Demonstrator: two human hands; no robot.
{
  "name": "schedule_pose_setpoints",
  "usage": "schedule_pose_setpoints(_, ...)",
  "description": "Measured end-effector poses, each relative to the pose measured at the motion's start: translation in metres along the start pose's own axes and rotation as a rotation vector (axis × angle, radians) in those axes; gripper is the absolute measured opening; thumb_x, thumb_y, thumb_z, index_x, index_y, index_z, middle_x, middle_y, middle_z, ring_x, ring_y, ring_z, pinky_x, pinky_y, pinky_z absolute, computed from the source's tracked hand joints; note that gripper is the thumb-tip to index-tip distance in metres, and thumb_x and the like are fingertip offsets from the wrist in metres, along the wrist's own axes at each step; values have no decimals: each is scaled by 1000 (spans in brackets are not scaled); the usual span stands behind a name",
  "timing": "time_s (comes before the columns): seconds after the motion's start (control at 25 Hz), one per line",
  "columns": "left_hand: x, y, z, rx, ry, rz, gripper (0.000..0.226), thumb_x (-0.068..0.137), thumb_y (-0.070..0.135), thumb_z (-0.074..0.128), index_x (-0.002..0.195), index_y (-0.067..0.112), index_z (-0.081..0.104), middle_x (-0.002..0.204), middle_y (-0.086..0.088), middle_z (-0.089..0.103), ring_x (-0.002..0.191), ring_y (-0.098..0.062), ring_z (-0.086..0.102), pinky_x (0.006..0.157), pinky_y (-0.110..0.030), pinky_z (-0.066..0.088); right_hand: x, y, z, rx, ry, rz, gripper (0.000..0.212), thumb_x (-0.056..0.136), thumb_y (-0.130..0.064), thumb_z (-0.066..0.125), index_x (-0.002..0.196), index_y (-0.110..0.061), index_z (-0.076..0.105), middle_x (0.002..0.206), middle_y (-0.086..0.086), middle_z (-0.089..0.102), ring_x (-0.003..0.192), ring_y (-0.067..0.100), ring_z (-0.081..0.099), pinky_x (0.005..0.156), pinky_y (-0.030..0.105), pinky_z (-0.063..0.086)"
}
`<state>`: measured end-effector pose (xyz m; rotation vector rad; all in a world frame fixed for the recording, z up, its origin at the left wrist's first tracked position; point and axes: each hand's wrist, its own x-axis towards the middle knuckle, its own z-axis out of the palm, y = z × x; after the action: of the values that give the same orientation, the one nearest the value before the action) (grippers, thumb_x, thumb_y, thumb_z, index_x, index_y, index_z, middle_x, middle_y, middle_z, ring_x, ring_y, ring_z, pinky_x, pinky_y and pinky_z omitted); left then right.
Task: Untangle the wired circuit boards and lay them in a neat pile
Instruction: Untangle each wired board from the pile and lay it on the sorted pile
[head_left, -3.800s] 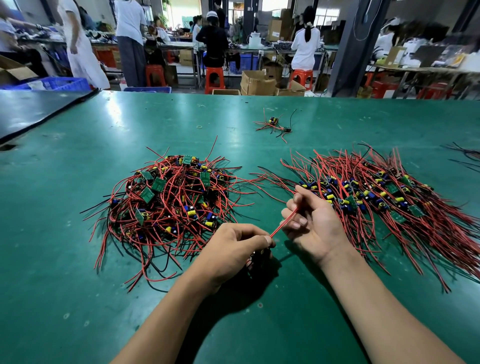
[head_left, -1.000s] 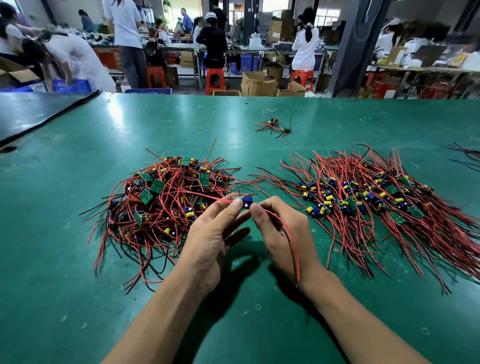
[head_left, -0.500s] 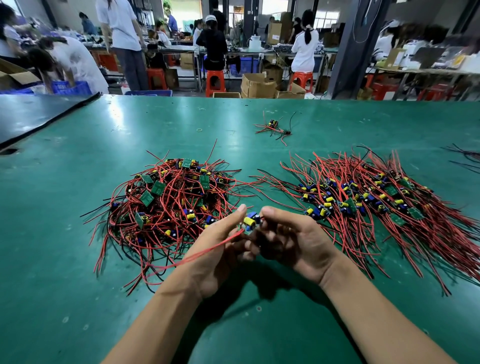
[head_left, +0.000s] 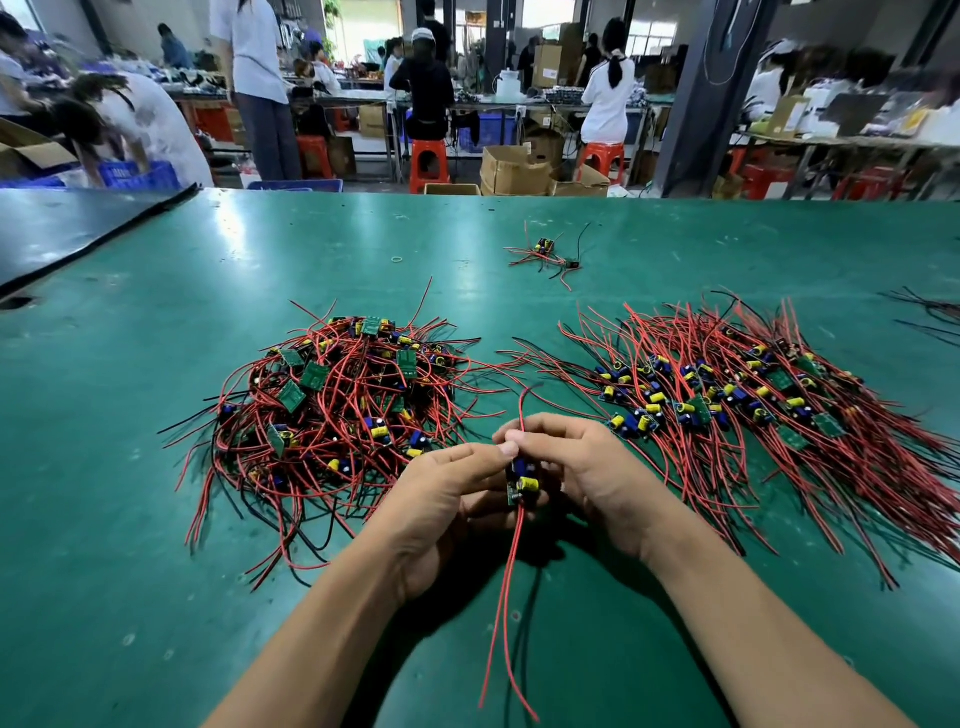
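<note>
A single small circuit board (head_left: 521, 480) is up off the green tabletop (head_left: 218, 639), held just off the near right edge of the tangled heap (head_left: 343, 405). It looks almost weightless. The board itself is stiff, its yellow and blue parts stand proud, and the thin red leads (head_left: 505, 597) are limp, so I would expect them to snag and spring rather than carry any load. The safest hold, to my eye, is on the board's edges and not on the parts or solder joints, with each lead stroked straight from its root. Both hands are closed narrowly on it: the left hand (head_left: 441, 499) pinches the board between thumb and curled fingers, and the right hand (head_left: 597, 467) curls in on its upper end, where one red lead rises. Two leads hang down towards the person. The neat pile (head_left: 753, 410) lies to the right of the heap, wires combed one way.
</note>
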<state>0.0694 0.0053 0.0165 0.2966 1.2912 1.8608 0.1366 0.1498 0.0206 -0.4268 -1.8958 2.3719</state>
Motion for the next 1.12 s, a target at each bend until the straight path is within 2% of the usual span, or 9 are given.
schedule_pose_setpoints(0.16, 1, 1, 1, 53, 0, -22, 14, 79, 11, 67, 90, 6, 74, 89, -22, 73, 68, -29, 72, 65, -33, 59, -2, -3, -3, -66, -12, -4, 12, 91, -18, 67, 93, -15, 79, 78, 6, 71, 61, 15, 63, 53, 24, 51)
schedule_pose_setpoints(0.36, 2, -1, 4, 40, 36, -47, 21, 88, 6, 56, 102, -2, 69, 92, -25, 71, 71, -32, 72, 65, -35, 60, 0, 1, 1, 83, -53, 55, 17, 87, -23, 67, 95, -13, 77, 71, 3, 68, 49, 10, 55, 46, 22, 48)
schedule_pose_setpoints(0.6, 3, -4, 1, 108, 55, 25, 13, 89, 3, 59, 94, -1, 71, 82, -22, 72, 66, -31, 72, 58, -32, 60, -1, 4, 4, 103, -74, 59, 19, 88, -28, 68, 98, -15, 79, 71, 4, 70, 49, 10, 60, 46, 23, 51)
schedule_pose_setpoints(0.84, 4, -6, 4, 241, 118, 115, 26, 90, 2, 58, 71, 10, 74, 67, -13, 67, 55, -24, 67, 58, -32, 57, 1, 6, 4, 52, -60, 45, 18, 92, -26, 66, 99, -14, 79, 83, 9, 72, 62, 18, 66, 49, 25, 52)
schedule_pose_setpoints(1.0, 2, -8, 3, 301, 68, 148, 21, 92, 1, 59, 77, 5, 72, 71, -15, 71, 57, -25, 69, 49, -25, 55, 2, 9, 2, 42, -30, 19, 17, 94, -21, 65, 98, -10, 78, 83, 13, 72, 59, 17, 65, 45, 22, 48)
schedule_pose_setpoints(1.12, 2, -8, 3, 305, 60, 143, 19, 91, -1, 59, 78, 2, 72, 73, -18, 72, 59, -27, 71, 50, -24, 54, 2, 9, 1, 31, -51, 31, 18, 96, -21, 63, 98, -10, 78, 75, 9, 69, 53, 13, 60, 43, 21, 46)
